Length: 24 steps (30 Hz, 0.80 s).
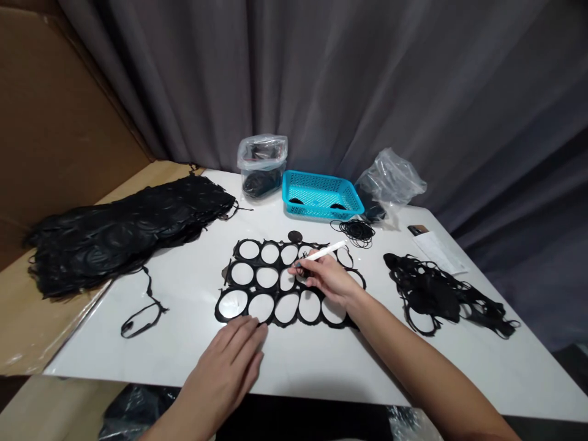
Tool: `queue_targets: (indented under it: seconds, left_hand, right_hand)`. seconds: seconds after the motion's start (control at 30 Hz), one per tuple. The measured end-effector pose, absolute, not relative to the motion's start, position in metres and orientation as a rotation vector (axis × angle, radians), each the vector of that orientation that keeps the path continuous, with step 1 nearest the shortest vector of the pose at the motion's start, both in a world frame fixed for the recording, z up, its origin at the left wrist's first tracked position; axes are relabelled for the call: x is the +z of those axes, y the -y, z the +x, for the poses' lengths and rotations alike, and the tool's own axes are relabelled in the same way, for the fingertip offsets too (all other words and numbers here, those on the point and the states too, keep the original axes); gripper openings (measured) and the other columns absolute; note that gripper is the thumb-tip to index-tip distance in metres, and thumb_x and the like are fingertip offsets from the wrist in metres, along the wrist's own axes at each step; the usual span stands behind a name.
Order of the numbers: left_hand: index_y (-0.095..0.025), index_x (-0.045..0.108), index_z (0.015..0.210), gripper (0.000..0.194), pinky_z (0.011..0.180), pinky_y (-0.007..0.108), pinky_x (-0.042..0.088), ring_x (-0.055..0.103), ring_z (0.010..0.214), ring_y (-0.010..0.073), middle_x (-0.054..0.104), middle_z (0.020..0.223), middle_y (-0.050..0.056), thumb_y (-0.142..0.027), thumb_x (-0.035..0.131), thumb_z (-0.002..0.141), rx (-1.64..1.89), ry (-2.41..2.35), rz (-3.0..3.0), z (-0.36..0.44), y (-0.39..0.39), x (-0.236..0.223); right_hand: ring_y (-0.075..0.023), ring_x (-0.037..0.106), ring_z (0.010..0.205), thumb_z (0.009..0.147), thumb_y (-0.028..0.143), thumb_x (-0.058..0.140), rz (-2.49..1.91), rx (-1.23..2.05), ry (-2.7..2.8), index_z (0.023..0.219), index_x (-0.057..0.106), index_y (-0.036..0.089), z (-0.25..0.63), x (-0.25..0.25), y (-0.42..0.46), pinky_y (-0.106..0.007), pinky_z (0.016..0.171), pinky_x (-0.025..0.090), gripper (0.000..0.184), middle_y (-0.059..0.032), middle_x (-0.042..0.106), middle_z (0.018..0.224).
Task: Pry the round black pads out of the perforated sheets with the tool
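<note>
A black rubber sheet (275, 286) punched with round holes lies flat in the middle of the white table (184, 343). My right hand (327, 278) rests on the sheet and holds a thin white tool (325, 252), its tip down near the sheet's upper middle. My left hand (232, 361) lies flat on the table, fingers together, fingertips touching the sheet's near edge. A small black disc (294, 236) sits just beyond the sheet.
A thick stack of black sheets (124, 236) lies at left on cardboard. Behind are a teal basket (320, 196), two plastic bags (261, 164) (389, 180), and thin black rings (356, 233). Black scrap webbing (436, 294) sits at right, a loose strip (144, 312) at left.
</note>
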State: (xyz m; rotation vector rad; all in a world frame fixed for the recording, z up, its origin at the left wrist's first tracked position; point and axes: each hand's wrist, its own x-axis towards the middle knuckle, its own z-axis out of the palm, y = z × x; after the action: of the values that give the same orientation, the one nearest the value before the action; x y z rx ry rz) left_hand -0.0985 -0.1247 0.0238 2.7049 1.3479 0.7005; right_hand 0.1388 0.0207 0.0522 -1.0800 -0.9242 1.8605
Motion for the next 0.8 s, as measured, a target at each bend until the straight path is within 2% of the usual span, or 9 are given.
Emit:
queue_targets:
  seconds: [0.07, 0.13, 0.2, 0.3, 0.4, 0.6, 0.8]
  left_hand:
    - [-0.015, 0.057, 0.135, 0.035, 0.101, 0.044, 0.050, 0.059, 0.120, 0.0287, 0.065, 0.127, 0.013, -0.021, 0.051, 0.101, 0.701, -1.408, 2.745, -0.104, 0.128, 0.020]
    - [-0.014, 0.057, 0.135, 0.036, 0.102, 0.045, 0.050, 0.059, 0.121, 0.0299, 0.065, 0.128, 0.013, -0.024, 0.051, 0.101, 0.662, -1.423, 2.785, -0.107, 0.131, 0.016]
    - [-0.012, 0.056, 0.136, 0.038, 0.102, 0.045, 0.050, 0.058, 0.123, 0.0308, 0.065, 0.129, 0.014, -0.024, 0.051, 0.101, 0.614, -1.432, 2.805, -0.108, 0.133, 0.013]
    - [-0.012, 0.055, 0.138, 0.040, 0.104, 0.046, 0.049, 0.058, 0.124, 0.0313, 0.065, 0.129, 0.014, -0.022, 0.051, 0.100, 0.576, -1.441, 2.816, -0.107, 0.135, 0.012]
    - [-0.014, 0.053, 0.142, 0.042, 0.104, 0.045, 0.049, 0.058, 0.124, 0.0300, 0.066, 0.129, 0.012, -0.021, 0.048, 0.101, 0.599, -1.437, 2.814, -0.106, 0.135, 0.013]
    - [-0.011, 0.056, 0.137, 0.039, 0.104, 0.047, 0.048, 0.058, 0.124, 0.0316, 0.067, 0.127, 0.013, -0.018, 0.047, 0.100, 0.586, -1.420, 2.839, -0.105, 0.135, 0.015]
    - [-0.010, 0.057, 0.136, 0.038, 0.105, 0.048, 0.047, 0.058, 0.123, 0.0318, 0.067, 0.126, 0.014, -0.017, 0.047, 0.099, 0.580, -1.412, 2.837, -0.105, 0.135, 0.017]
  right_hand:
    - [-0.0175, 0.072, 0.085, 0.068, 0.034, 0.087, -1.025, 1.981, 0.862, 0.073, 0.049, 0.020, 0.122, 0.053, -0.004, -0.022, 0.066, 0.056, 0.041, -0.0053, 0.071, 0.086]
    - [-0.0153, 0.069, 0.081, 0.074, 0.037, 0.083, -0.997, 2.051, 0.953, 0.073, 0.048, 0.020, 0.110, 0.052, 0.015, -0.027, 0.074, 0.055, 0.039, -0.0060, 0.072, 0.089]
    - [-0.0139, 0.064, 0.075, 0.084, 0.036, 0.073, -1.028, 1.978, 1.247, 0.077, 0.051, 0.020, 0.101, 0.049, 0.033, -0.028, 0.071, 0.051, 0.028, -0.0040, 0.071, 0.090]
    - [-0.0159, 0.059, 0.080, 0.091, 0.024, 0.061, -1.088, 1.560, 1.803, 0.081, 0.057, 0.021, 0.095, 0.044, 0.053, -0.030, 0.074, 0.045, 0.011, -0.0013, 0.067, 0.089]
    - [-0.0172, 0.058, 0.087, 0.091, 0.016, 0.058, -1.062, 1.255, 2.030, 0.079, 0.055, 0.021, 0.093, 0.039, 0.059, -0.031, 0.080, 0.043, 0.013, -0.0005, 0.064, 0.089]
    - [-0.0178, 0.056, 0.085, 0.095, 0.015, 0.056, -0.973, 1.095, 2.153, 0.082, 0.053, 0.022, 0.095, 0.032, 0.061, -0.030, 0.076, 0.043, 0.015, -0.0019, 0.062, 0.089]
    - [-0.0189, 0.057, 0.092, 0.096, 0.016, 0.054, -0.915, 1.121, 2.181, 0.084, 0.051, 0.022, 0.096, 0.033, 0.063, -0.032, 0.082, 0.045, 0.014, -0.0038, 0.063, 0.097]
